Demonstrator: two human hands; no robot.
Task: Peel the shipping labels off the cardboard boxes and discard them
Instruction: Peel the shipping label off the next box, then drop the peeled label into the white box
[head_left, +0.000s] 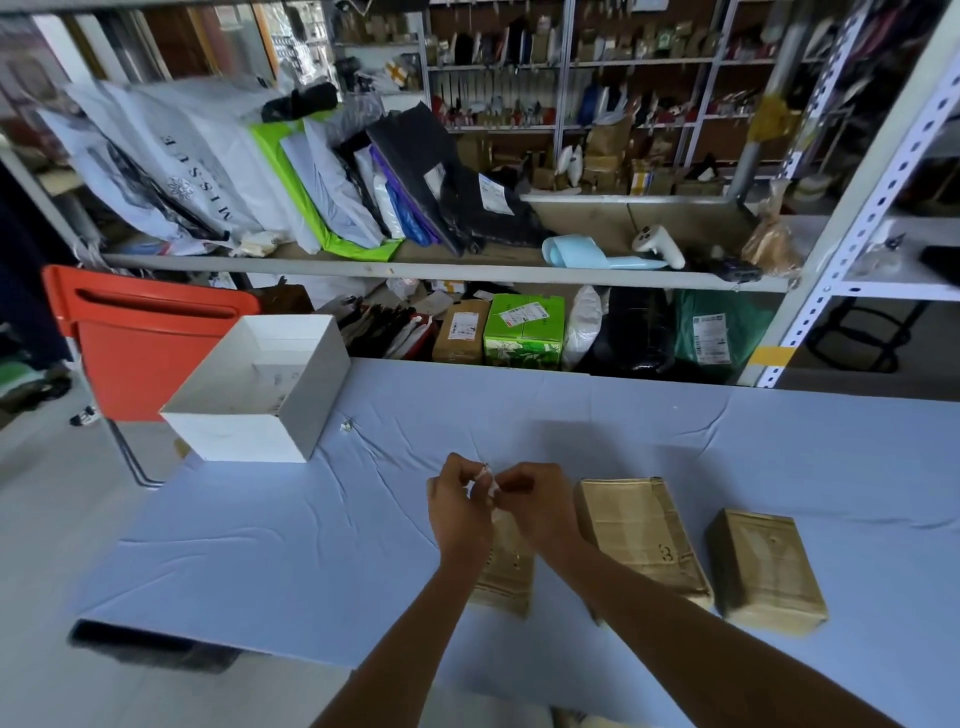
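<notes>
Blue tablecloth (311, 545): 2 hands (460, 501) (532, 499) pinch crumpled label (484, 480).

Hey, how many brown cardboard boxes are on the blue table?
3, in a row: left box, partly hidden; middle box; right box. More may lie out of frame.

Both forearms stretched forward, left hand (460, 501) and right hand (537, 501) meeting, fingers pinching white scrap (485, 480)

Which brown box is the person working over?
The leftmost box, partly hidden under the left hand and right hand; the middle box and rightmost box sit further right.
</notes>
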